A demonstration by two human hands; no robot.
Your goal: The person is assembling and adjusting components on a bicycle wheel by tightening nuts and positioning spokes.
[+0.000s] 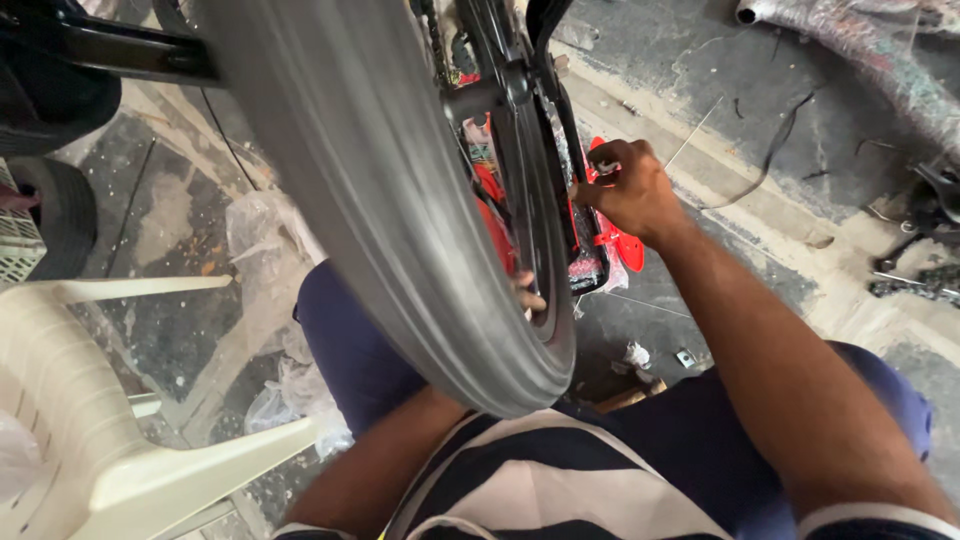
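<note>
A grey bicycle tyre [400, 200] on a black rim fills the middle of the view, close above my lap. My right hand [628, 190] is closed on a small silver part beside the black frame stay [560, 130] and a red guard [615, 245]. My left hand [528, 296] reaches behind the wheel; only its fingertips show at the rim, and what they hold is hidden. A black chain [436, 45] runs near the hub.
A cream plastic chair [90, 400] stands at the lower left. A black tyre [60, 215] lies at the left edge. Crumpled clear plastic [262, 250] lies on the stained concrete floor. A wrapped frame tube [860, 50] and chain pieces [915, 280] lie at the right.
</note>
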